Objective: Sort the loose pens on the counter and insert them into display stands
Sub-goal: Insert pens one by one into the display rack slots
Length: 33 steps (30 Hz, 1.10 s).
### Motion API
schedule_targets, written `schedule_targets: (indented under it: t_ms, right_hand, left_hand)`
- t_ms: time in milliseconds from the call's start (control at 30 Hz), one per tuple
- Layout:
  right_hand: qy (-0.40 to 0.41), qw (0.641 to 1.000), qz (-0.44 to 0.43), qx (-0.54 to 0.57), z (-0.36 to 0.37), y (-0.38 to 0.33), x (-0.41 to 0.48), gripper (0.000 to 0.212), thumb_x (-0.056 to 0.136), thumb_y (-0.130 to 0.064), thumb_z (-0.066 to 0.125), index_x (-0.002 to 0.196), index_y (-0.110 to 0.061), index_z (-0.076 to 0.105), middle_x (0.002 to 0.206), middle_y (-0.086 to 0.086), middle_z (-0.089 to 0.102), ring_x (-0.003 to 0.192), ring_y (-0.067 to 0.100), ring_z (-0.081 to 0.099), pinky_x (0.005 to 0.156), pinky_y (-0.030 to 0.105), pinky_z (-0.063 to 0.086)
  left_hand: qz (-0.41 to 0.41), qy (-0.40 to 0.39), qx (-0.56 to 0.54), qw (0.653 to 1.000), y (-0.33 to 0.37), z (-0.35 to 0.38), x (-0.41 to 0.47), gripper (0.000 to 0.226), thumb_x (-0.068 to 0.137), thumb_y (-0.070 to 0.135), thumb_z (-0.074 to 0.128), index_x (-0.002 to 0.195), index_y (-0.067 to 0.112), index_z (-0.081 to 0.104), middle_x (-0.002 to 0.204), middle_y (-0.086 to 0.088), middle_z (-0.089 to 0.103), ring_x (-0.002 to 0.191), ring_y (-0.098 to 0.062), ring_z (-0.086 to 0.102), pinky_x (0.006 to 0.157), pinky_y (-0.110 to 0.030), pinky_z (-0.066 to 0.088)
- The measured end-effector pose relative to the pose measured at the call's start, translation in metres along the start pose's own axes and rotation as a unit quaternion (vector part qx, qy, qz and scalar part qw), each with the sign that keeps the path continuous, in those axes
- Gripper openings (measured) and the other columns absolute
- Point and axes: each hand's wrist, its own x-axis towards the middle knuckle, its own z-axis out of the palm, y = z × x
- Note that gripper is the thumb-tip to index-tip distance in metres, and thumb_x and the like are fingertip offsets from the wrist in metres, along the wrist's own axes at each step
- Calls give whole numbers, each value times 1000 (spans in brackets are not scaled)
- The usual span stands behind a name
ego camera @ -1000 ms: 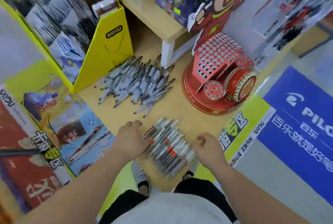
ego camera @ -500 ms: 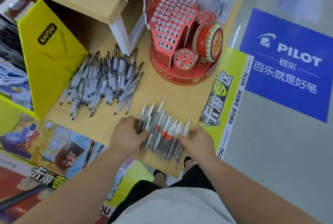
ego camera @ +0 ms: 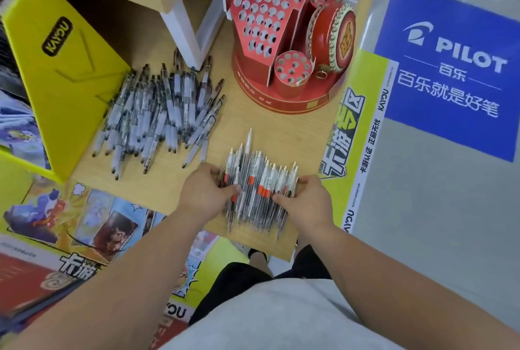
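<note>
Here, at the far left, a yellow cardboard display box [ego camera: 64, 68] marked KAYOU is standing on the wooden counter [ego camera: 281, 130]. Just to its right, a loose pile of pens with pale grey barrels [ego camera: 160, 113] is lying spread on the counter, tips pointing mostly toward the viewer. Nearer the viewer, the person's left hand [ego camera: 204, 192] is pressing against the left side of a smaller bundle of clear pens with orange bands [ego camera: 260, 189], fingers curled around its edge. The right hand [ego camera: 308, 202] is pressing the bundle's right side in the same way, so both grips are narrowing on the bundle, which is lying flat near the counter's front edge. Beyond the bundle, a red pen display stand [ego camera: 281, 40] full of round holes is sitting on the counter with its holes showing bare. At the far right, a blue PILOT sign [ego camera: 450, 68] is lying on the grey floor.
</note>
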Motion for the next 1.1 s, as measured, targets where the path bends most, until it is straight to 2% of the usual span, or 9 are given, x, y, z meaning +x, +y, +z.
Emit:
schedule_targets:
  t_ms: [67, 133, 267, 500, 700, 767, 900, 1000, 1100]
  right_hand:
    - [-5, 1000, -5, 0, -1, 0, 2, 73, 78, -41, 84, 135, -10, 50, 86, -6, 53, 84, 16, 52, 71, 28, 41]
    - [-12, 1000, -1, 1, -2, 0, 3, 73, 80, -42, 82, 137, -10, 51, 100, 0, 59, 92, 18, 54, 75, 27, 40]
    - [3, 1000, 9, 23, 1, -2, 3, 68, 80, -44, 81, 132, -10, 52, 87, -7, 54, 81, 15, 52, 70, 29, 41]
    - [7, 999, 9, 45, 6, 1, 4, 66, 79, -40, 83, 131, -11, 55, 99, -6, 52, 89, 13, 49, 75, 24, 38]
    - [-1, 999, 21, 44, 14, 3, 9, 40, 77, -44, 84, 101, -19, 63, 91, -3, 66, 87, 19, 64, 68, 29, 44]
    - [0, 999, 17, 44, 13, 3, 8, 37, 78, -41, 83, 95, -22, 57, 90, -4, 65, 86, 19, 63, 70, 29, 44]
    - [-7, 999, 8, 44, 11, -1, 8, 31, 79, -37, 83, 86, -21, 57, 80, -4, 63, 79, 19, 62, 67, 29, 44]
    - [-16, 999, 5, 45, 12, -2, 8, 27, 79, -35, 82, 71, -26, 58, 70, -6, 62, 74, 21, 63, 67, 33, 50]
    - [-22, 999, 4, 27, 14, -3, 7, 24, 81, -39, 79, 74, -29, 58, 73, -7, 63, 76, 19, 64, 71, 36, 52]
  left_hand:
    - [6, -7, -3, 1000, 2, 0, -1, 64, 85, 40, 79, 135, 10, 52, 111, -6, 64, 87, -17, 60, 81, -32, 49]
    - [15, -11, -6, 1000, 2, 1, -2, 64, 87, 37, 78, 137, 8, 52, 119, -9, 63, 100, -24, 62, 89, -36, 51]
    - [9, -6, -34, 999, 3, 0, -2, 60, 85, 34, 80, 135, 9, 55, 124, -10, 64, 103, -26, 63, 89, -36, 53]
    - [8, -19, -55, 998, 3, -1, 2, 71, 85, 31, 81, 144, 9, 48, 138, -13, 59, 117, -29, 60, 97, -36, 50]
    - [1, -17, -65, 998, 4, 0, -1, 71, 91, 27, 75, 150, 6, 40, 132, -13, 61, 72, -8, 56, 60, -23, 44]
    - [5, -10, -65, 998, 4, 1, -3, 70, 92, 27, 74, 150, 6, 41, 133, -14, 61, 68, -4, 50, 68, -24, 44]
    - [17, -4, -63, 998, 4, -1, -6, 70, 91, 29, 75, 149, 6, 43, 148, -13, 51, 117, -24, 58, 89, -26, 40]
    - [16, -9, -75, 997, 2, -1, -4, 69, 91, 28, 75, 149, 6, 44, 149, -13, 51, 128, -28, 53, 96, -30, 42]
    - [9, -20, -84, 996, 1, -1, -4, 70, 92, 28, 73, 151, 6, 41, 151, -12, 48, 133, -30, 50, 105, -36, 43]
